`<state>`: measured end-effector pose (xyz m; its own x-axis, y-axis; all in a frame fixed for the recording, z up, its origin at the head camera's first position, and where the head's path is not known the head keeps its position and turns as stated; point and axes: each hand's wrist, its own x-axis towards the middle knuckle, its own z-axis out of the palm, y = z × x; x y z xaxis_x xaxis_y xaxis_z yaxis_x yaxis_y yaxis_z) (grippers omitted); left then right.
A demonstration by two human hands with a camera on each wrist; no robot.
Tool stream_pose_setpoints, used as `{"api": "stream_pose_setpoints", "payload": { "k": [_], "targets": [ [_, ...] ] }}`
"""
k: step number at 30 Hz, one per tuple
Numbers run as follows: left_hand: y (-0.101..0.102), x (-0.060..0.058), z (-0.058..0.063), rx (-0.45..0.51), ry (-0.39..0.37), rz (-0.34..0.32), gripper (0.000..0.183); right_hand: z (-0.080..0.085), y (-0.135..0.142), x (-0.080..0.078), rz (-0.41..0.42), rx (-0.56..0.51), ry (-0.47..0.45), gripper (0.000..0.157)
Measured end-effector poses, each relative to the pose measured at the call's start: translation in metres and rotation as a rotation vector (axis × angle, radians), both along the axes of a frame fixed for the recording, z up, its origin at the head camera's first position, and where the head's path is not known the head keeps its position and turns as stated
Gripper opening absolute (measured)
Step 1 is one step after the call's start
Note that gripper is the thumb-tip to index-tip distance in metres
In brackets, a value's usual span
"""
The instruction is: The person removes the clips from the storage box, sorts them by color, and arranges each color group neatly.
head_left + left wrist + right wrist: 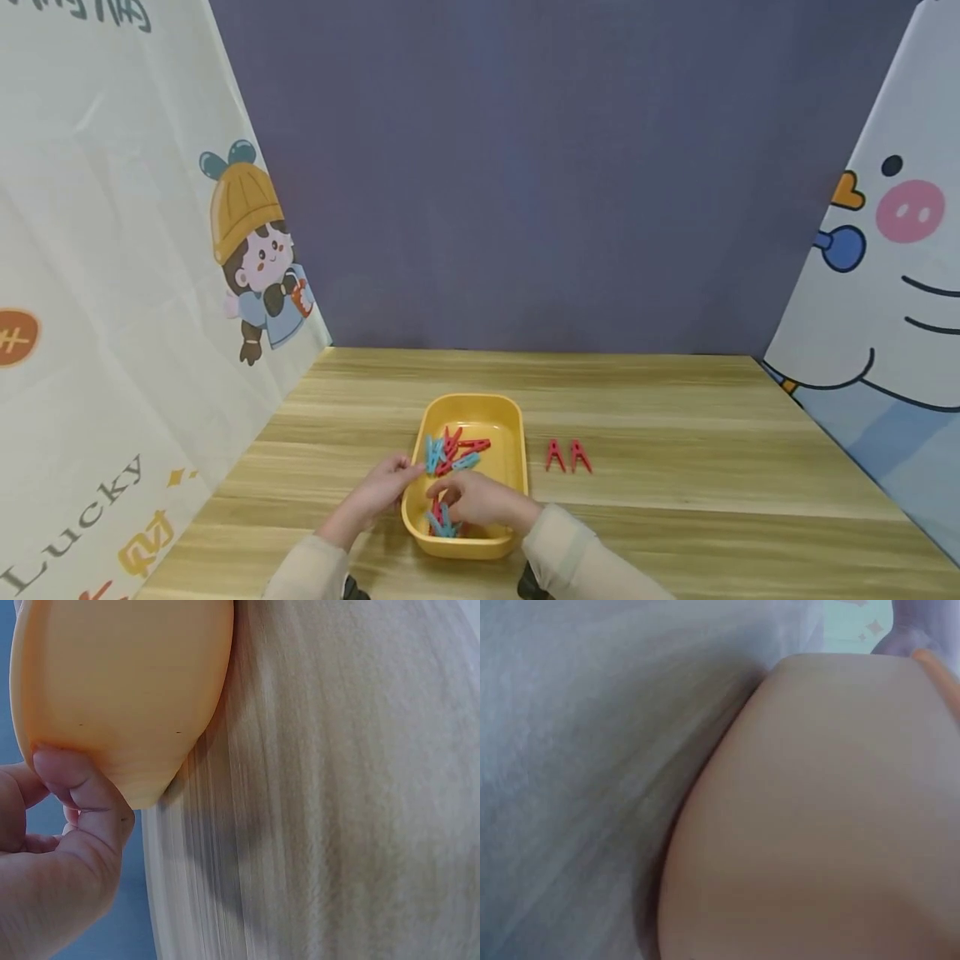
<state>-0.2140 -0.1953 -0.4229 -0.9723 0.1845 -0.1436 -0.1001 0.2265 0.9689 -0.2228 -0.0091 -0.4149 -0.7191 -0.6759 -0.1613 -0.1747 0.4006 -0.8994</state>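
Note:
A yellow plastic basket (508, 471) stands on the wooden table with red and blue clothespins inside. My left hand (386, 482) grips its left rim, and the left wrist view shows the thumb pressed to the outer wall (127, 682). Over the near part of the basket is my right hand (480, 500), fingers bent downward beside a small cluster of blue clothespins (442, 527) and red ones. Whether its fingertips pinch a clothespin is hidden. Farther back in the basket lies a mixed pile with blue clothespins (433, 454) and red clothespins (474, 444).
Two red clothespins, a left one (553, 456) and a right one (580, 457), lie side by side on the table (675, 467), right of the basket. A dark panel (525, 183) rises behind the table, with printed cloths at both sides.

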Motion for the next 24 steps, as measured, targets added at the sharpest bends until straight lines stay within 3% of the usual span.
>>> {"api": "stream_pose_setpoints", "payload": {
  "k": [5,17,24],
  "targets": [
    [0.0,0.0,0.001,-0.01,-0.008,0.005,0.022,0.002,0.001,0.001,-0.05,-0.047,-0.024,0.039],
    [0.001,-0.002,-0.001,0.022,-0.021,-0.01,0.022,0.013,0.01,-0.001,-0.027,-0.178,0.031,0.053],
    [0.0,0.0,0.0,0.031,-0.028,0.002,0.026,0.022,0.016,-0.002,-0.064,-0.195,0.091,0.039]
  ]
}}
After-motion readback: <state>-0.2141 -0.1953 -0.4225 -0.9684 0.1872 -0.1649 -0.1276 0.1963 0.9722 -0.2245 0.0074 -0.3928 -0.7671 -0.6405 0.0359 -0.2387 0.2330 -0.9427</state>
